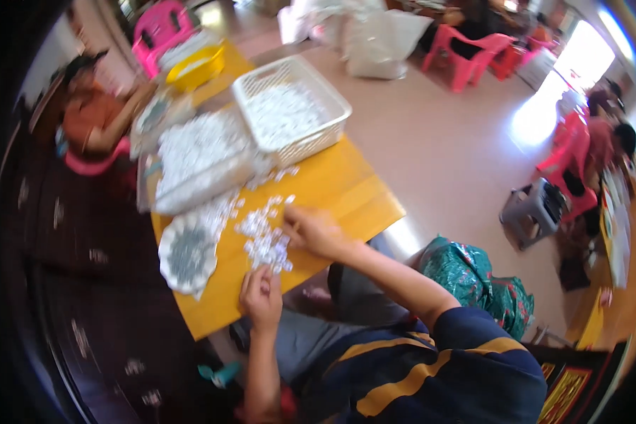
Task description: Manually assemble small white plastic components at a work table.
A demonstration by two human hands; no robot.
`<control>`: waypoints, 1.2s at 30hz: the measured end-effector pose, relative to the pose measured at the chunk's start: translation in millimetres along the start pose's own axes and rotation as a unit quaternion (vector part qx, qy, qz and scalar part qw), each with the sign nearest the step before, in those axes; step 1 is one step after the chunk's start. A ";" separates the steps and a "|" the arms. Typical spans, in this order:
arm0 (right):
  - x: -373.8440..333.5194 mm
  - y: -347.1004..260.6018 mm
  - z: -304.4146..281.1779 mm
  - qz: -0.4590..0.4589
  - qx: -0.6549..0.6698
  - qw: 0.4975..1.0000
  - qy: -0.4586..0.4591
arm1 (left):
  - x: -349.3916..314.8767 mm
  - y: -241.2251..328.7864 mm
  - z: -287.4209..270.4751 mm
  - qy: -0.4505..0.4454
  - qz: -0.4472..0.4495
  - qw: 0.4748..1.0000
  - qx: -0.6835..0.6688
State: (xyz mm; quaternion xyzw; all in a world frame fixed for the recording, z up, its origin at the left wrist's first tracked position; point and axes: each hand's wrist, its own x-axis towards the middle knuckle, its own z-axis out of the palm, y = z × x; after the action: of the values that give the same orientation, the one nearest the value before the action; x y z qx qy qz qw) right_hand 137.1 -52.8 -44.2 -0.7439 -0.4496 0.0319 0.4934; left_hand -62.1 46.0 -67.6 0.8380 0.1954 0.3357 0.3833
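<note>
Head view: both hands at loose spread of small white pieces on yellow surface. Left hand at near end of spread, fingers curled, thumb near fingertips; right hand just beside right edge, fingers bent inward. Grip on any piece: cannot tell, blurred. Scalloped white dish with grey contents left of spread. Behind: filled bin, white basket holding more pieces.
</note>
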 end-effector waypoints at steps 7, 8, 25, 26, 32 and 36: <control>-59.0 -36.8 -29.5 0.141 0.216 0.960 -0.108 | 6.2 60.2 0.6 -0.026 -0.017 0.995 -0.090; -64.1 -40.0 -28.3 0.142 0.245 0.950 -0.132 | 4.1 63.1 1.3 -0.036 -0.015 0.994 -0.101; -85.3 -21.4 -12.1 0.280 0.549 0.760 -0.207 | -13.6 49.8 -6.1 -0.138 -0.270 0.876 -0.375; -85.8 -21.5 -11.8 0.281 0.551 0.759 -0.202 | -14.3 48.1 -5.4 -0.140 -0.275 0.873 -0.378; -85.7 -24.2 -11.7 0.295 0.530 0.768 -0.208 | -13.7 51.3 -5.8 -0.133 -0.275 0.879 -0.367; -84.4 -25.5 -14.1 0.315 0.496 0.774 -0.236 | -13.1 54.0 -0.5 -0.091 -0.218 0.921 -0.310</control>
State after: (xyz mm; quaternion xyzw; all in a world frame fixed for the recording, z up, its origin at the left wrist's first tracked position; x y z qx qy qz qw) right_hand 77.7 -119.1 -51.0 -0.4651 -0.2142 0.5787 0.6347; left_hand -67.9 4.7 -31.0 0.6408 0.2232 0.2100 0.7039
